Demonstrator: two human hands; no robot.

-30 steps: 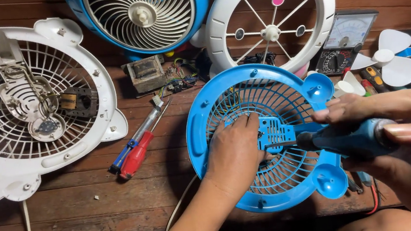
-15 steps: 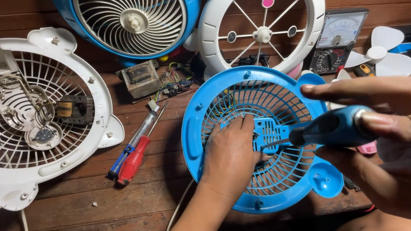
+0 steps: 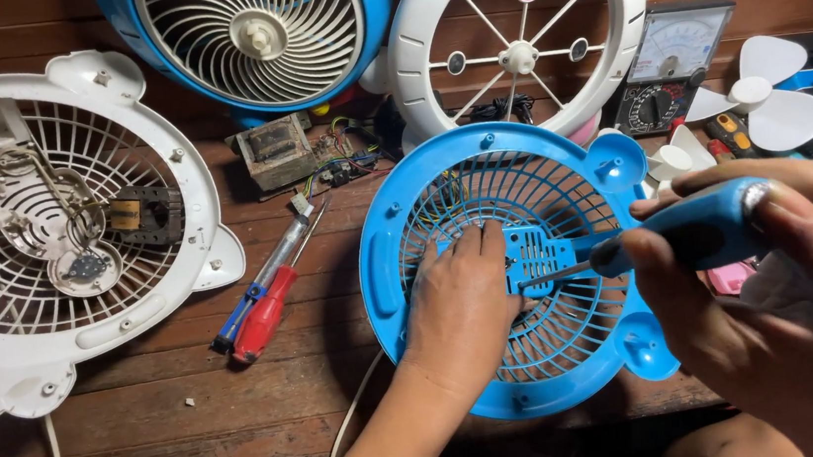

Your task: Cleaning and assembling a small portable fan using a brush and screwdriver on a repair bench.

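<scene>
On the wooden table (image 3: pixel 147 422), the left hand (image 3: pixel 459 308) is pressing flat, fingers spread open, on the blue fan grille (image 3: pixel 385 260), while the right hand (image 3: pixel 777 262) is gripping a blue-handled screwdriver (image 3: pixel 695 230), its tip touching the grille's centre.

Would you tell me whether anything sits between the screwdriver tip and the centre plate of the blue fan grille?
Nothing visible does: the screwdriver in the right hand reaches the centre plate of the blue grille directly; the left hand rests beside it.
</scene>
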